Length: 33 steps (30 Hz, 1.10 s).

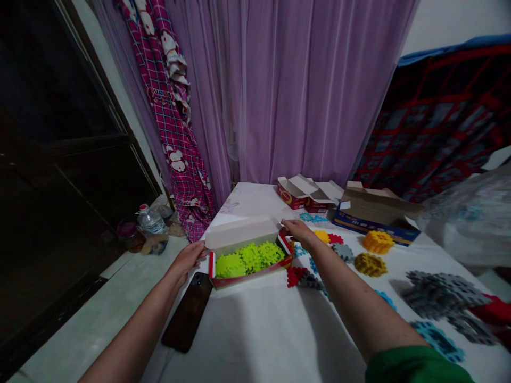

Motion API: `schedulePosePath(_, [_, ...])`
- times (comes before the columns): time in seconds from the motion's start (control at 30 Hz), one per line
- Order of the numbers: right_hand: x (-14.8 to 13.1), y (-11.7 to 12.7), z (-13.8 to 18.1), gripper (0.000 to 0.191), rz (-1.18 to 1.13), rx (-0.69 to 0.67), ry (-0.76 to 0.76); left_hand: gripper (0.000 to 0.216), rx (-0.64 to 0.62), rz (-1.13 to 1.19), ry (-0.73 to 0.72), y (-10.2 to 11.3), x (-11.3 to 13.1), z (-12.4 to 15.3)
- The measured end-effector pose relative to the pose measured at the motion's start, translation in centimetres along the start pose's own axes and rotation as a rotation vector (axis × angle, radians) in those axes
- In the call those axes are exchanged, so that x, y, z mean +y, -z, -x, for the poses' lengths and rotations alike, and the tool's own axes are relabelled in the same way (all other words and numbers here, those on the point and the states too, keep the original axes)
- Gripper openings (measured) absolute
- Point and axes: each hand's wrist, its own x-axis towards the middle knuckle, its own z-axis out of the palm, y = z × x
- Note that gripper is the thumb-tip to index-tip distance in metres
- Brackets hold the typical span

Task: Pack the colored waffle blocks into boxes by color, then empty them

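An open red cardboard box (247,280) stands on the white-covered table in front of me, its white lid (243,233) raised at the back. Inside it lie stacks of lime-green gear-shaped plastic pieces (249,258). My left hand (192,259) grips the box at its left rear corner, by the lid, with the fingers closed. At the right rear corner my right hand (297,232) holds the box too, its fingertips bent over the edge by the lid. A dark phone (188,314) lies just below my left hand.
Loose gear-shaped pieces cover the table's right side: yellow stacks (377,242), grey stacks (441,295), red pieces (296,276) and blue ones (437,340). Behind them are an open blue box (373,218) and small red boxes (290,197). Curtains (303,96) hang behind the table.
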Motion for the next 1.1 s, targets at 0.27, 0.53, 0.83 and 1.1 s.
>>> schedulePosePath(0.27, [-0.3,0.7,0.2,0.046,-0.082,-0.008,-0.008,0.052,0.052,0.013,-0.059,-0.3,0.6,0.5])
schedulePosePath(0.53, [0.1,1.2,0.7,0.039,-0.089,-0.046,0.01,0.055,0.088,-0.017,-0.117,-0.3,0.6,1.2])
schedulePosePath(0.83, [1.1,2.8,2.4,0.034,0.057,-0.154,0.076,0.059,0.092,-0.091,-0.166,-0.3,0.2,3.4])
schedulePosePath(1.1, [-0.7,2.9,2.0,0.052,0.199,-0.216,0.094,0.073,0.018,-0.301,-0.062,0.4,2.6,3.2])
